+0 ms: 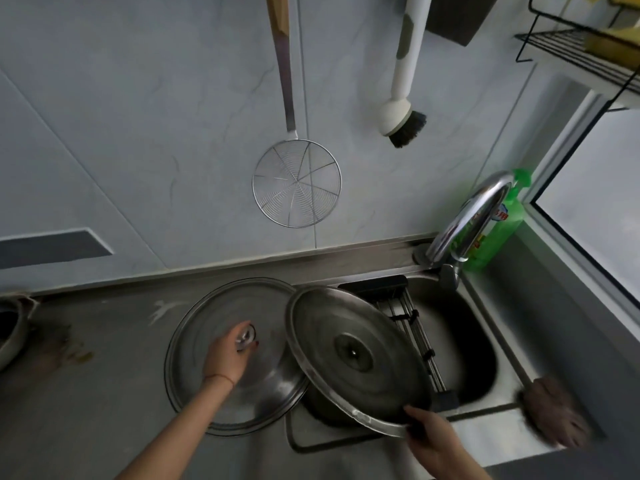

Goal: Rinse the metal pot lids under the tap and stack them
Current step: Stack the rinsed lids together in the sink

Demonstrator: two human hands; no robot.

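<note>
Head view shows one lid [242, 382] lying flat on the counter [104, 393], the left hand [228, 351] with fingers closed on its knob [246, 336]. A second lid [353, 355] tilts over the sink [485, 341], its rim pinched by the right hand [433, 434]. The tap [467, 220] stands behind.

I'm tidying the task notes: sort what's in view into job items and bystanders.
Job: flat lid under left hand; tilted lid held by right hand; tap; sink.
Bystanders: wire skimmer; dish brush; green soap bottle.
</note>
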